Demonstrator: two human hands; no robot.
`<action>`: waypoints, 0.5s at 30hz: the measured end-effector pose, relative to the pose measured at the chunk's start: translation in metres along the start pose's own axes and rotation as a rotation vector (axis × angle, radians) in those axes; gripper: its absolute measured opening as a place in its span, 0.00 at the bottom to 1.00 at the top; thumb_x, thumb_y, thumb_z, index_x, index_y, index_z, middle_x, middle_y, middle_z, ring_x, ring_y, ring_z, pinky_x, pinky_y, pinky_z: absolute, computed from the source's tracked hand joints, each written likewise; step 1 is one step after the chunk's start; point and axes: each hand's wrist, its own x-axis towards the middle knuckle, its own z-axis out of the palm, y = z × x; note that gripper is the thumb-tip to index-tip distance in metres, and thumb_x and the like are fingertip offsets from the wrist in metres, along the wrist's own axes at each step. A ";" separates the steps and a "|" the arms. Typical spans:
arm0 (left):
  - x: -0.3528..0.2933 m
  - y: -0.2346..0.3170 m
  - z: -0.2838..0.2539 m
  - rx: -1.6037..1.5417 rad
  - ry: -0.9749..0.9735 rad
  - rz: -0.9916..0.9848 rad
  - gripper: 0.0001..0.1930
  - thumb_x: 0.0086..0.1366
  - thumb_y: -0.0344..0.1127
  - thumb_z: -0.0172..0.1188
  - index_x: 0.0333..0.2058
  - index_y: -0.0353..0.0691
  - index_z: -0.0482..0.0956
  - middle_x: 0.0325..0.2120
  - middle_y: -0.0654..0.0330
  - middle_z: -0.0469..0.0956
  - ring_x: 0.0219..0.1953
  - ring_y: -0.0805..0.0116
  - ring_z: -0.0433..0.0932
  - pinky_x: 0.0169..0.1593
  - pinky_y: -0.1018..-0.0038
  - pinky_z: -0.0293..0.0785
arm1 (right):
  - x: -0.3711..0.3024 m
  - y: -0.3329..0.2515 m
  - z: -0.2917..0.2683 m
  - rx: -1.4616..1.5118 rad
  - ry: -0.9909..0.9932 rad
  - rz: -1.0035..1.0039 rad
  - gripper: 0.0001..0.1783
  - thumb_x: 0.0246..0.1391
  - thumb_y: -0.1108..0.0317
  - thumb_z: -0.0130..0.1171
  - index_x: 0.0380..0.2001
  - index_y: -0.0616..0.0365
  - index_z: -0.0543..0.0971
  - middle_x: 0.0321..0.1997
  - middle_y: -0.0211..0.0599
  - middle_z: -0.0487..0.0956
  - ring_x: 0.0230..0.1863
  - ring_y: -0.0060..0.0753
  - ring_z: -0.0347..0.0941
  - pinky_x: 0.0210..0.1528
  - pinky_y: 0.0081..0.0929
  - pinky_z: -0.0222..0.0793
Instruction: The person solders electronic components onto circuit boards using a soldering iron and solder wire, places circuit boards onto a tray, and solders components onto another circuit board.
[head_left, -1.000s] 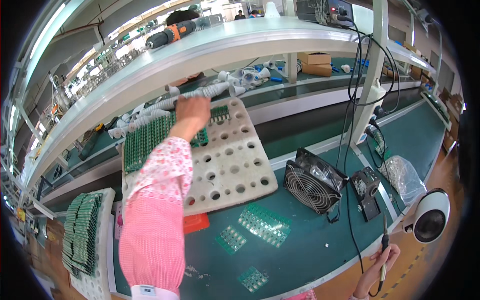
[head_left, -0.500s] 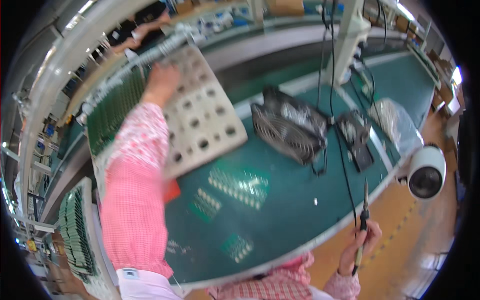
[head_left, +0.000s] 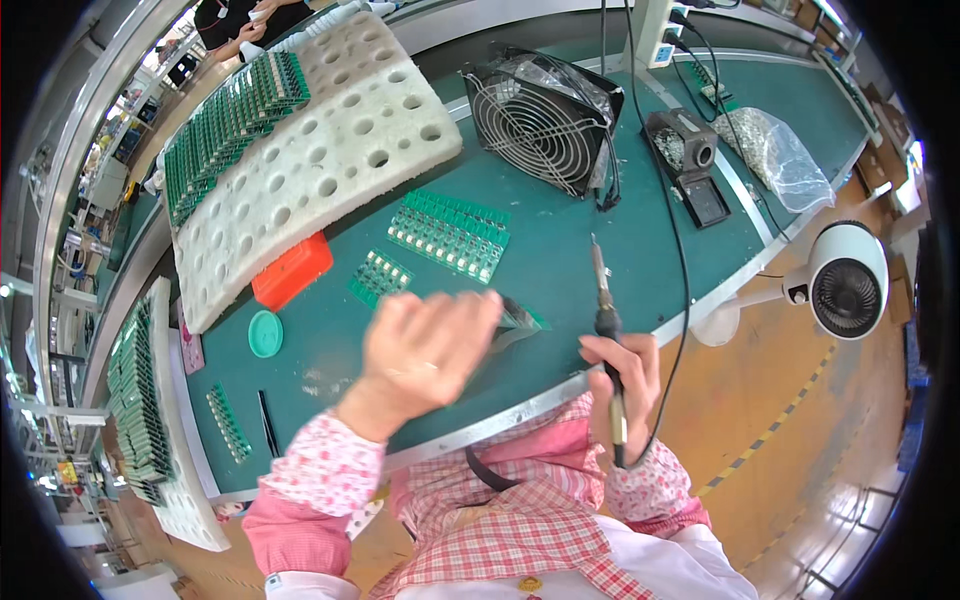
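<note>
My right hand (head_left: pixel 628 385) grips a soldering iron (head_left: pixel 606 320) by its handle, the tip pointing up and away over the front part of the mat. My left hand (head_left: pixel 425 350), smeared by motion, is over the middle of the bench with its back turned up. At its fingertips a small green circuit board (head_left: pixel 520 318) stands tilted, also blurred; the fingers seem closed on it, though their undersides are hidden. Just beyond lie a larger circuit board panel (head_left: pixel 450 232) with white parts and a smaller board (head_left: pixel 380 277).
A white foam rack (head_left: pixel 330 160) with holes carries rows of upright boards (head_left: pixel 235 130). Beneath its edge sits a red box (head_left: pixel 293 270), near a green lid (head_left: pixel 266 333). Tweezers (head_left: pixel 267 424) lie front left. A black fan (head_left: pixel 545 120), soldering-iron stand (head_left: pixel 690 165) and plastic bag (head_left: pixel 775 155) stand right.
My left hand has come back from the foam rack to the middle of the bench. The soldering iron has moved inward over the mat in my right hand. The whole view has shifted.
</note>
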 end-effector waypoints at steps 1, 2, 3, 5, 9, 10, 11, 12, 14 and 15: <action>-0.008 0.017 0.003 -0.030 -0.028 0.008 0.22 0.52 0.30 0.66 0.48 0.37 0.81 0.38 0.62 0.79 0.37 0.69 0.78 0.44 0.66 0.70 | -0.001 -0.001 0.005 -0.035 0.005 0.000 0.18 0.52 0.72 0.69 0.47 0.57 0.82 0.36 0.37 0.73 0.32 0.34 0.71 0.32 0.29 0.70; -0.016 0.027 0.003 -0.032 -0.019 0.007 0.22 0.52 0.30 0.66 0.48 0.37 0.81 0.38 0.62 0.79 0.37 0.69 0.78 0.44 0.66 0.70 | -0.001 -0.006 0.010 -0.056 -0.015 0.033 0.20 0.48 0.74 0.71 0.48 0.56 0.83 0.36 0.38 0.73 0.32 0.34 0.71 0.32 0.30 0.71; -0.024 0.036 0.003 -0.061 -0.069 -0.047 0.20 0.52 0.27 0.64 0.48 0.38 0.81 0.40 0.61 0.80 0.40 0.67 0.79 0.46 0.65 0.71 | -0.002 -0.008 0.012 -0.077 -0.036 0.068 0.23 0.44 0.77 0.73 0.48 0.55 0.83 0.36 0.38 0.72 0.32 0.35 0.72 0.32 0.30 0.72; -0.031 0.042 0.002 -0.098 -0.116 -0.100 0.20 0.53 0.25 0.62 0.47 0.38 0.82 0.43 0.61 0.81 0.43 0.65 0.80 0.48 0.65 0.72 | -0.004 -0.008 0.010 -0.094 -0.087 0.024 0.28 0.43 0.73 0.75 0.52 0.53 0.81 0.39 0.39 0.72 0.34 0.36 0.74 0.33 0.31 0.74; -0.044 0.043 -0.001 -0.370 -0.240 -0.264 0.22 0.52 0.22 0.62 0.49 0.34 0.80 0.49 0.55 0.80 0.50 0.57 0.79 0.57 0.59 0.73 | -0.003 -0.012 0.018 -0.074 -0.246 0.028 0.39 0.43 0.68 0.76 0.61 0.51 0.73 0.48 0.44 0.71 0.38 0.44 0.77 0.38 0.35 0.77; -0.044 0.045 0.003 -0.422 -0.239 -0.279 0.22 0.52 0.21 0.62 0.49 0.35 0.80 0.50 0.55 0.80 0.50 0.56 0.79 0.57 0.59 0.73 | -0.003 -0.010 0.021 -0.099 -0.262 -0.002 0.41 0.41 0.68 0.76 0.62 0.51 0.73 0.47 0.43 0.71 0.38 0.43 0.76 0.39 0.34 0.76; -0.044 0.046 0.005 -0.476 -0.237 -0.293 0.23 0.53 0.21 0.62 0.50 0.35 0.79 0.50 0.55 0.80 0.50 0.55 0.79 0.57 0.59 0.73 | -0.003 -0.008 0.024 -0.124 -0.279 -0.031 0.43 0.39 0.68 0.77 0.62 0.52 0.73 0.46 0.42 0.71 0.38 0.41 0.75 0.39 0.33 0.75; -0.043 0.047 0.007 -0.475 -0.233 -0.294 0.23 0.53 0.21 0.62 0.50 0.35 0.79 0.50 0.55 0.80 0.50 0.55 0.79 0.57 0.59 0.73 | -0.002 -0.005 0.027 -0.155 -0.278 -0.060 0.45 0.39 0.68 0.77 0.64 0.52 0.71 0.47 0.42 0.71 0.39 0.42 0.75 0.39 0.35 0.75; -0.041 0.050 0.011 -0.509 -0.211 -0.431 0.22 0.55 0.22 0.63 0.51 0.36 0.79 0.51 0.54 0.79 0.51 0.52 0.79 0.56 0.59 0.74 | 0.000 -0.005 0.027 -0.183 -0.297 -0.051 0.44 0.39 0.66 0.77 0.64 0.52 0.71 0.47 0.42 0.71 0.40 0.41 0.74 0.41 0.36 0.73; -0.043 0.050 0.011 -0.512 -0.210 -0.432 0.22 0.55 0.22 0.63 0.51 0.36 0.79 0.51 0.54 0.79 0.51 0.52 0.79 0.56 0.59 0.74 | 0.001 -0.005 0.027 -0.209 -0.315 -0.041 0.44 0.40 0.65 0.76 0.64 0.51 0.71 0.47 0.41 0.71 0.41 0.41 0.74 0.44 0.37 0.72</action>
